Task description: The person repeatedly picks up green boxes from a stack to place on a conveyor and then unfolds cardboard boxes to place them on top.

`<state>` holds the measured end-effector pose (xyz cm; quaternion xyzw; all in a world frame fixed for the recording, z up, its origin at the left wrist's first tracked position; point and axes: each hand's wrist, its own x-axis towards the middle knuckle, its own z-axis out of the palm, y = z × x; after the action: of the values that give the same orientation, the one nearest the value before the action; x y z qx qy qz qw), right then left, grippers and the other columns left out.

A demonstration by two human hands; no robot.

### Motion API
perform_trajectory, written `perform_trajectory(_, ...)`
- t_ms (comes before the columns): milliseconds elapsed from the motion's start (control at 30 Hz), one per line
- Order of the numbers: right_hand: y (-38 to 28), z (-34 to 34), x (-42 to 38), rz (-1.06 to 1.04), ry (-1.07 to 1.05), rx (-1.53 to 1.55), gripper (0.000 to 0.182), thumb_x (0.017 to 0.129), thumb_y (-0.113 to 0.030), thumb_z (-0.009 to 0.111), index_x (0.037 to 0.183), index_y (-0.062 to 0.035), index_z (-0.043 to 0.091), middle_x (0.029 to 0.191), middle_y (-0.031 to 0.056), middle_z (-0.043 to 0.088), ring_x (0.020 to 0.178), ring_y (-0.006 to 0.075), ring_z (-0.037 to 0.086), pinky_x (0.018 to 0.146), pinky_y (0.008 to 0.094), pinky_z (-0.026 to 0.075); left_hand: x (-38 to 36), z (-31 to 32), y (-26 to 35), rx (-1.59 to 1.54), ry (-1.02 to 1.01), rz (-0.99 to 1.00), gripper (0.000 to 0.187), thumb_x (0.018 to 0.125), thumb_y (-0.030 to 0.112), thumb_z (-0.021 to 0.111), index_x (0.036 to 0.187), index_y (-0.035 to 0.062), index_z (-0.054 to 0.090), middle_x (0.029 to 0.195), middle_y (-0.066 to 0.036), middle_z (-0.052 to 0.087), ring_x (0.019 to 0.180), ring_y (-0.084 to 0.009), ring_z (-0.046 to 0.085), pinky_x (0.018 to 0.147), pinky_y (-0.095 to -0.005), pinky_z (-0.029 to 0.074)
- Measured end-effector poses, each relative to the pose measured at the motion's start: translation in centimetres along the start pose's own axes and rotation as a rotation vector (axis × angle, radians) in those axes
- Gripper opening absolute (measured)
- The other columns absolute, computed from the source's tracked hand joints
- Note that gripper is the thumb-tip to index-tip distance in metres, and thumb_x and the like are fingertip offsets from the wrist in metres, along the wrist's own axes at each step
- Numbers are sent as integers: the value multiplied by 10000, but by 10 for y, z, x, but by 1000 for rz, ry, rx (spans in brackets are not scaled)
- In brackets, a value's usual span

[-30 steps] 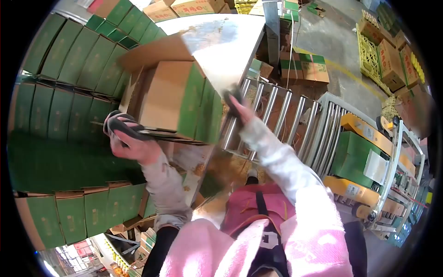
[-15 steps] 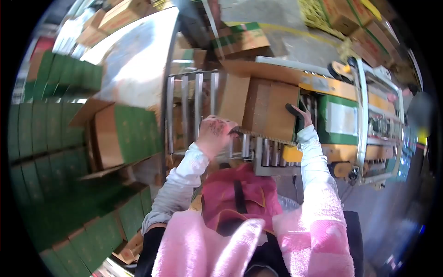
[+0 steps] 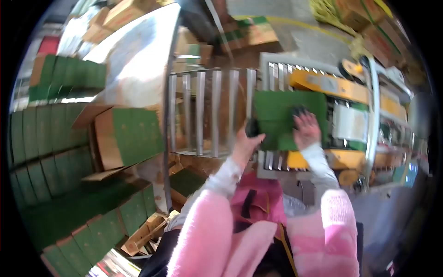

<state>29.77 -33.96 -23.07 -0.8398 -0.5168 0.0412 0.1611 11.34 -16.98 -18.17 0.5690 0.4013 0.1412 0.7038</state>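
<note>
A green cardboard carton (image 3: 277,108) lies on the roller conveyor, its top flaps folded down. My right hand (image 3: 307,129) rests flat on its top with fingers spread, the fingertips covered in something black. At the near left corner, my left hand (image 3: 247,143) grips the carton, thumb at the front edge and black-covered fingers along the left end. Just right of the carton, another green carton with a white panel (image 3: 348,122) sits inside the machine frame.
Bare metal rollers (image 3: 217,111) run to the left. Yellow side belts (image 3: 341,85) and a white upright frame (image 3: 374,111) flank the conveyor. An open carton (image 3: 131,138) stands left, beside stacked green cartons (image 3: 44,134). A metal table (image 3: 138,55) is behind.
The carton's raised brown flaps are now down, showing a green top. My right hand has moved from its right edge onto the top; my left hand has shifted right to the left end.
</note>
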Motion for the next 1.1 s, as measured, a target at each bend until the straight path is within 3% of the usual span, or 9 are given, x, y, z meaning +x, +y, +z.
perform_trajectory(133,8,-33,4,-111,199,-144,468,724,-62,481,1190,-25,477,1242,165,478,1161,286,446,1027,378,318,-103,-178,118,798,919,950,355,843,128,531,1154,-39,495,1142,-157,533,1036,-274,524,902,-399,413)
perform_trajectory(233,-108,-49,61,153,304,237,427,755,-81,520,1181,-60,511,1178,144,525,1078,298,514,955,381,403,-141,-315,182,935,1309,1056,296,893,138,420,831,-77,613,884,-186,611,857,-325,559,877,-446,394)
perform_trajectory(300,-271,-66,122,330,-36,1326,472,817,-167,572,1267,-101,448,1217,125,491,1122,271,485,999,440,357,-117,-369,156,1025,1225,1255,316,909,127,394,719,-53,572,798,-143,597,792,-248,545,714,-363,436)
perform_trajectory(433,-398,16,181,-150,-271,1696,665,769,-97,642,1351,-70,321,1296,125,419,1115,270,468,959,327,372,-130,-296,194,1006,1086,1200,322,865,248,426,633,50,530,689,-80,554,807,-245,545,721,-420,410)
perform_trajectory(500,-416,4,194,499,-306,2180,743,653,34,727,1304,-47,379,1146,140,542,956,243,583,822,309,496,-163,-248,204,1328,640,1091,133,777,169,505,702,106,595,742,-69,556,883,-265,542,796,-474,375)
perform_trajectory(633,-259,-66,140,529,-49,1852,508,708,85,620,1186,38,454,1038,170,591,927,274,616,831,338,517,-163,-194,189,1407,321,1220,408,685,468,624,905,126,595,951,-62,603,932,-259,560,942,-529,302)
perform_trajectory(867,9,-8,38,597,144,1504,412,767,44,590,1171,46,510,1118,143,571,1004,218,572,861,320,491,4,-91,76,1394,-423,439,501,624,403,705,1040,140,611,1027,-54,624,969,-273,573,925,-399,386)
perform_trajectory(1000,-25,-100,52,726,429,331,548,680,-74,643,1209,-60,502,1150,184,551,1018,363,535,897,412,422,39,-2,63,1420,-186,931,730,587,439,732,1207,134,496,1090,-120,589,1021,-299,557,965,-403,357)
perform_trajectory(1100,-56,-135,120,93,592,-27,463,721,-213,642,1138,-64,507,1102,163,543,1056,328,490,943,437,371,57,24,43,1481,232,820,865,581,408,760,1291,87,386,1143,-167,554,1039,-326,549,966,-405,363)
